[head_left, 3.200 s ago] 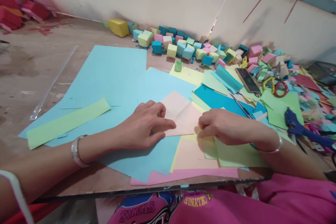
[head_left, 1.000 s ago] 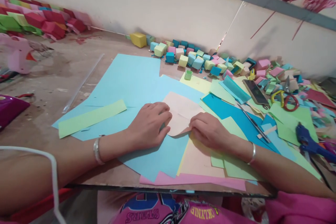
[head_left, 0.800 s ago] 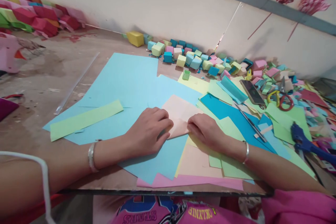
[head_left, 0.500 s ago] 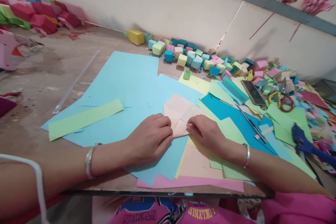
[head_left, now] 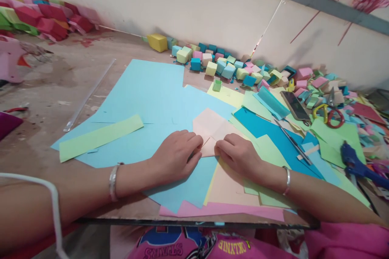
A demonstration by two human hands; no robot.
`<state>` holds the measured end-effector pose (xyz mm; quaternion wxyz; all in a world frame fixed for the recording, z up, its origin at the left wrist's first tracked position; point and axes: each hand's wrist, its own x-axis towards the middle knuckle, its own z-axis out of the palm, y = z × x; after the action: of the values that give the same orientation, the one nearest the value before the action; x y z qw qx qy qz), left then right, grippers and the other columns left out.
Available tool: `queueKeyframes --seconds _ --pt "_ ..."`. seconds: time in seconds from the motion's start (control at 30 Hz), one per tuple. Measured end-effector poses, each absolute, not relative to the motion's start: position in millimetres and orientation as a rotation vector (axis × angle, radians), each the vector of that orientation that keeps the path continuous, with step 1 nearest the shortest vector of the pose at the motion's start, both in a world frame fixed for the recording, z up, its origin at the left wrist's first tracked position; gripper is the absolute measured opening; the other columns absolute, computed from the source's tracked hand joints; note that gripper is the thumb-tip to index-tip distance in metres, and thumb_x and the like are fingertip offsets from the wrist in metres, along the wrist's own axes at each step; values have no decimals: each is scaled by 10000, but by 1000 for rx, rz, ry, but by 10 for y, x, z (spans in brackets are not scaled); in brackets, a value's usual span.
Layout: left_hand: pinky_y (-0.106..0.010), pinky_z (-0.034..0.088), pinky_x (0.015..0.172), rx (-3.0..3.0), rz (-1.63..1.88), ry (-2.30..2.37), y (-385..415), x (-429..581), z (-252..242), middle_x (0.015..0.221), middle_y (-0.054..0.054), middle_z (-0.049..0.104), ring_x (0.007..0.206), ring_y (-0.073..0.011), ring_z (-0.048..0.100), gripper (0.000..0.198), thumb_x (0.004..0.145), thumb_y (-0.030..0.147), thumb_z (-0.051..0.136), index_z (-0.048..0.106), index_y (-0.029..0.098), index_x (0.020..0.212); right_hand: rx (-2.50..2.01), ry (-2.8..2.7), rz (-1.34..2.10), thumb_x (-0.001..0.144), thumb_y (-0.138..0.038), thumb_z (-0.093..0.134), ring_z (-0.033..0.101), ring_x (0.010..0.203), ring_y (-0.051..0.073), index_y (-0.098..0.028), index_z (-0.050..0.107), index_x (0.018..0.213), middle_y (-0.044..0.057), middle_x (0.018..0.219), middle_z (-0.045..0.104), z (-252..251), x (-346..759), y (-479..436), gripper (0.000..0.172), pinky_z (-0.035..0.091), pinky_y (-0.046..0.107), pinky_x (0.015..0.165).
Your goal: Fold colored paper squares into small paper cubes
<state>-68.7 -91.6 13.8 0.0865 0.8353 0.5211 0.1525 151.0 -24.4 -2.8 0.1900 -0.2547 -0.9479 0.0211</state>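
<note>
A pale peach paper square (head_left: 211,127), partly folded, lies on large light blue sheets (head_left: 146,101) in the middle of the board. My left hand (head_left: 178,156) rests on its near left edge, fingers curled and pressing the fold down. My right hand (head_left: 238,153) presses the near right part of the same paper, fingers bent, fingertips close to those of the left hand. A silver bangle sits on each wrist.
A green paper strip (head_left: 100,137) lies to the left, a clear ruler (head_left: 89,95) beyond it. Several small paper cubes (head_left: 219,64) line the wall. To the right are a phone (head_left: 294,105), scissors (head_left: 330,115), a blue glue gun (head_left: 355,164) and paper scraps.
Both hands have drawn closer together over the peach paper, folding its near corners inward; the visible part of the paper has become smaller. The view shifted slightly.
</note>
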Motion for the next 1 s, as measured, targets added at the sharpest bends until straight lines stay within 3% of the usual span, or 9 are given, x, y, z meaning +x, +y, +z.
queueKeyframes --seconds 0.3,0.7,1.0 --pt "-334 328 618 2494 444 1507 -890 -692 158 714 -40 539 671 -180 444 201 902 179 430 586 170 775 -651 -2673 -131 823 -32 457 276 618 122 -164 499 661 -2 619 397 -54 1527 -272 213 161 305 542" --pt "-317 401 688 2540 635 1272 -866 -729 111 806 -59 555 765 -180 489 256 944 163 413 650 181 848 -623 -2752 -143 803 9 422 318 635 145 -164 497 660 31 641 446 -20 1514 -271 236 203 306 535" --pt "-322 404 664 2718 524 1233 -841 -748 138 791 -67 585 751 -189 512 252 931 142 426 665 170 855 -584 -2812 -228 778 32 452 322 642 160 -158 532 675 45 646 473 34 1513 -275 231 186 312 533"
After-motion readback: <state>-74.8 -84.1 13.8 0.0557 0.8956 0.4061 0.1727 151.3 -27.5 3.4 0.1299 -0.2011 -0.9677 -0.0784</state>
